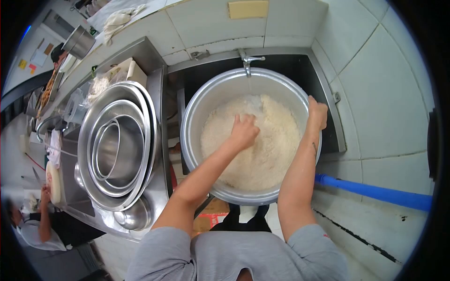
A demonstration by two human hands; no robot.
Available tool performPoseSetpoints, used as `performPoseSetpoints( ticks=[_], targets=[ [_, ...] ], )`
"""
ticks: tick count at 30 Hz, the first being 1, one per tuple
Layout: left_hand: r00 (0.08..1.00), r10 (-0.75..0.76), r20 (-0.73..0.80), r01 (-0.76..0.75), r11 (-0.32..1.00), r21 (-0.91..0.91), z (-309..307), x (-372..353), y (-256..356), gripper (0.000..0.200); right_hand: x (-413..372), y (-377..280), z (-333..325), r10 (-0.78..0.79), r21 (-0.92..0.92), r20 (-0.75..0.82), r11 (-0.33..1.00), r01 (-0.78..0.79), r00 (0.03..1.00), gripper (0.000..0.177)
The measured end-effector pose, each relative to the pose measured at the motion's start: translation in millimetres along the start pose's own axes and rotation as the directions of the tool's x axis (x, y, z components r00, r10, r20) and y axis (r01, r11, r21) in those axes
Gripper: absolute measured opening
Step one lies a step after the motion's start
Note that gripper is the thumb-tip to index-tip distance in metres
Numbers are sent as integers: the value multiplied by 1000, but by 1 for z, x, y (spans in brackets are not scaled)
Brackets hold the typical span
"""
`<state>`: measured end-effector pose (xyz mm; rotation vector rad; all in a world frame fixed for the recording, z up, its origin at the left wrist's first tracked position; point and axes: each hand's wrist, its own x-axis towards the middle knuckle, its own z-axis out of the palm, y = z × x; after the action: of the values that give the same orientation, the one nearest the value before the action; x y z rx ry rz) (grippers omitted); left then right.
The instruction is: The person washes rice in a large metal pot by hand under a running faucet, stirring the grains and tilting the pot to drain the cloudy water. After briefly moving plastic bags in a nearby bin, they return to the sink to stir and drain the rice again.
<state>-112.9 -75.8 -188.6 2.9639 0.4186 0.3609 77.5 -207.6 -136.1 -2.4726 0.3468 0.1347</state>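
the left hand (244, 131) is pressing down into the white rice (255, 145) inside a big metal pot (192, 122). the right hand (317, 114) is gripping the pot's rim. a tap (248, 62) is sitting above. shiny bowls (117, 145) are resting stacked on the worktop (154, 56) beside the pot.

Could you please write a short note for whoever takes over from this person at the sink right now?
Left hand: fingers curled down in the rice; whether it grips any is hidden.
Right hand: clamped on the right rim of the pot.
Things: the pot sits in the sink, under the tap; nested bowls are on the counter to the left.
Done: the rice is in the pot.
Left: the hand is mid-rice, so working through it looks unfinished.
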Motion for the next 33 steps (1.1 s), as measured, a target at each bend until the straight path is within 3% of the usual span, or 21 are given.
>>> performPoseSetpoints(
  ticks=[1, 3, 6, 10, 12, 14, 15, 18, 24, 27, 30, 33],
  targets=[
    [991, 67, -115, -70, 997, -29, -12, -4, 5, 12, 2, -5, 0, -7, 6, -11, 1000, 7, 1000, 49],
    [976, -218, -7, 197, 894, -402, -37, -8, 16, 9, -4, -5, -2, -33, 10, 30, 999, 33, 999, 50],
    [954, -301, -12, 249, 812, -528, -26, -16, 7, 14, -6, -4, -4, -51, -9, 20, 999, 52, 998, 50],
    [950, 33, 310, 158, 807, -569, -9, -33, 9, 21, -11, -10, -6, -29, -20, 25, 999, 29, 999, 45],
    [870, 215, 444, 129, 769, -625, -7, -40, 31, 27, -9, -7, -4, -44, -38, 18, 998, 44, 999, 45],
    [828, 452, 332, -263, 836, -481, -2, -66, 60, 38, -7, -8, -4, -57, -52, 7, 997, 57, 998, 45],
    [769, 566, 297, -453, 810, -372, 0, -69, 67, 46, -6, -9, -4, -60, -52, 2, 997, 60, 998, 45],
    [730, 592, 342, -499, 803, -324, 18, -61, 66, 60, -6, -8, -2, -43, -52, 39, 998, 45, 998, 48],
    [835, 380, 398, -351, 925, -146, 81, -2, 58, 51, -5, -10, -4, -47, -34, 17, 998, 48, 999, 47],
    [730, 275, 625, -232, 961, -152, 56, 27, 56, 44, -12, -9, -7, -33, -56, 6, 998, 33, 999, 46],
    [628, 379, 679, -257, 925, -279, -5, 43, 45, 33, -11, -12, -8, -9, -66, 65, 998, 13, 998, 49],
    [566, 406, 718, -303, 912, -277, -33, 67, 18, 25, -9, -13, -8, -6, -72, 65, 997, 10, 998, 50]
  ],
)
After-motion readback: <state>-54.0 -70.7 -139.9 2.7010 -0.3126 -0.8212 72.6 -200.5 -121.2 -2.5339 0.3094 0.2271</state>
